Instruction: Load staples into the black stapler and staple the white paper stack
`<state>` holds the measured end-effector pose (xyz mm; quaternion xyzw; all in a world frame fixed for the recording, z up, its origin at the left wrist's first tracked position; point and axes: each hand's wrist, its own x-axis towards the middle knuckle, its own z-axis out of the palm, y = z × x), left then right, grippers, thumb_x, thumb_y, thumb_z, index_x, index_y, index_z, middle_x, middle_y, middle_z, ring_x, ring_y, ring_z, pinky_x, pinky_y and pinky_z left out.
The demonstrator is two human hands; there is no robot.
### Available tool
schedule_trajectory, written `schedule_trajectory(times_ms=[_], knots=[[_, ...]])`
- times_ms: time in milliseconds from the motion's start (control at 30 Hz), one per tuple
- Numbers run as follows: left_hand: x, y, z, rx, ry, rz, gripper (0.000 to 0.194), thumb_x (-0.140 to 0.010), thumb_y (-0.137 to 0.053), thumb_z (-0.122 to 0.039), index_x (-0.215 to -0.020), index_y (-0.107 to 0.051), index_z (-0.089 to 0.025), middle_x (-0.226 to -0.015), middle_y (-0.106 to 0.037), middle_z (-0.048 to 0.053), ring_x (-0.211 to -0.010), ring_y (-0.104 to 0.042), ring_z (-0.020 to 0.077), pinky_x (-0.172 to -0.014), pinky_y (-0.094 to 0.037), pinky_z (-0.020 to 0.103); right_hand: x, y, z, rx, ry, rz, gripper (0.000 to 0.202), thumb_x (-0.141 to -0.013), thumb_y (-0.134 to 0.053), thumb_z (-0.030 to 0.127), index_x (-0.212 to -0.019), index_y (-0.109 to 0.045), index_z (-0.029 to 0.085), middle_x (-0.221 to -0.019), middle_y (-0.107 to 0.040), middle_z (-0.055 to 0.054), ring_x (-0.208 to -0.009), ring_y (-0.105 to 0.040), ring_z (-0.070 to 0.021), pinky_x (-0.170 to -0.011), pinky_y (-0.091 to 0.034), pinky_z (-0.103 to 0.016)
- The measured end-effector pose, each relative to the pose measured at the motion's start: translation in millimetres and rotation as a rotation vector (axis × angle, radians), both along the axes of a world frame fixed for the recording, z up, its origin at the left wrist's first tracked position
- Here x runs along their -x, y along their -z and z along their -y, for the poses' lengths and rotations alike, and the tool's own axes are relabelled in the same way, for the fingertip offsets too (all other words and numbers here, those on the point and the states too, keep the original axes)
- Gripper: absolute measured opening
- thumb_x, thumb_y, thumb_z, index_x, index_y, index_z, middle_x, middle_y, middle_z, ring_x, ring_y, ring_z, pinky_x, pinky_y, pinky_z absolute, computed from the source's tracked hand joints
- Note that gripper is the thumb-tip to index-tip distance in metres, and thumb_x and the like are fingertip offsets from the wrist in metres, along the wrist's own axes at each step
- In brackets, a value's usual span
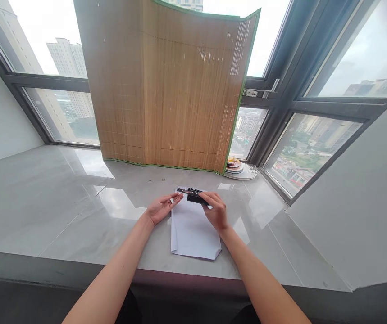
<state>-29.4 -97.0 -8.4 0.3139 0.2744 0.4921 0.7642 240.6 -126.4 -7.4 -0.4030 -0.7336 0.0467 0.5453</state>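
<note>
Sheets of white paper (195, 231) lie on the grey sill, with a lower corner curled up. Over their top edge is a black stapler (196, 196), its narrow metal part pointing left. My right hand (216, 210) grips the stapler's right end, fingers and thumb around it. Just left of the paper's upper part, my left hand (162, 208) is palm up with its fingers stretched out, their tips close to the stapler's left end. Whether those fingertips touch the stapler or hold something small cannot be made out.
A bamboo mat (179, 90) with green edging stands against the window behind the paper. At its lower right is a stack of plates (239, 170). The glossy sill (78, 229) ends at a front edge near my forearms. A white wall (358, 202) rises on the right.
</note>
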Motion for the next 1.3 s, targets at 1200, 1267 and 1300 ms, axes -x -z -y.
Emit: schedule_trajectory(times_ms=[1200, 1267, 1300], knots=[[-4, -21.4, 12, -0.295, -0.121, -0.008, 0.079, -0.078, -0.055, -0.101, -0.078, -0.063, -0.022, -0.067, -0.058, 0.002, -0.057, -0.046, 0.0139, -0.053, -0.037, 0.029, -3, -39.5, -10, 0.026, 0.195, 0.090, 0.011, -0.097, -0.066, 0.026, -0.095, -0.076, 0.024, -0.108, -0.080, -0.007, -0.098, -0.066, -0.0260, -0.097, -0.048, -0.042], [-1, -21.7, 12, -0.266, -0.087, 0.035, 0.077, -0.085, -0.055, -0.095, -0.060, -0.046, -0.022, -0.055, -0.036, -0.002, -0.051, -0.034, 0.0121, -0.049, -0.031, 0.029, -40, -33.3, -27, 0.225, 0.345, 0.014, 0.012, -0.090, -0.068, 0.030, -0.093, -0.079, 0.025, -0.100, -0.080, -0.006, -0.087, -0.066, -0.0264, -0.093, -0.049, -0.043], [0, -21.3, 12, -0.257, -0.068, 0.047, 0.079, -0.087, -0.057, -0.092, -0.055, -0.038, -0.023, -0.053, -0.026, -0.004, -0.049, -0.030, 0.0115, -0.048, -0.028, 0.029, -57, -30.6, -37, 0.319, 0.406, 0.005, 0.013, -0.087, -0.070, 0.033, -0.089, -0.079, 0.024, -0.096, -0.080, -0.005, -0.081, -0.065, -0.0256, -0.092, -0.049, -0.043]])
